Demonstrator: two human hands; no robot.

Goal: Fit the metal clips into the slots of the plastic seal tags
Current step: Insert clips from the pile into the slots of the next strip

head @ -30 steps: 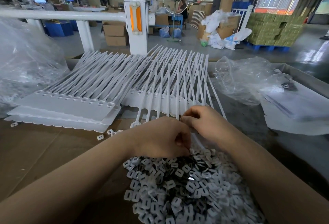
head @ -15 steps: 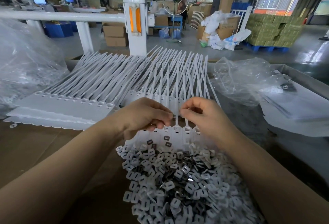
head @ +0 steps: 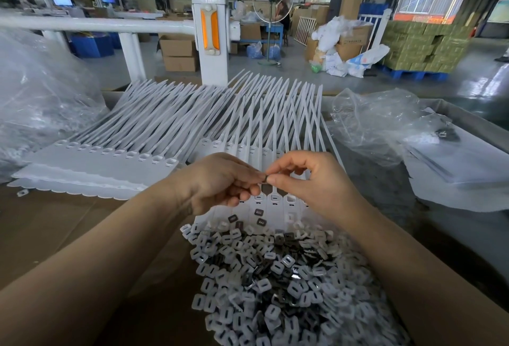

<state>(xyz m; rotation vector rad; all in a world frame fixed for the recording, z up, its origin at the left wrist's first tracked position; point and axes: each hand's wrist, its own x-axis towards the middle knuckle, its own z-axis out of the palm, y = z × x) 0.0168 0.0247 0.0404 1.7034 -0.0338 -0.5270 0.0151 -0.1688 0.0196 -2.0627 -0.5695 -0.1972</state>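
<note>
My left hand (head: pixel 220 180) and my right hand (head: pixel 305 177) meet fingertip to fingertip and together pinch one small dark metal clip (head: pixel 265 178) above a strip of white plastic seal tags (head: pixel 275 199). That strip lies flat, its slots facing up just below my fingers. A big pile of white and dark metal clips (head: pixel 275 277) covers the cardboard in front of me. Three loose dark clips (head: pixel 259 212) rest on the strip's near end.
A stack of white seal tag strips (head: pixel 96 164) lies at the left, another fanned row (head: pixel 248 125) behind my hands. Clear plastic bags sit at the far left (head: pixel 35 103) and right (head: pixel 385 125). A white railing post (head: pixel 210 31) stands behind the table.
Both hands rose from the clip pile and moved away from me. They now hold one clip between them above the strip, which has come into view.
</note>
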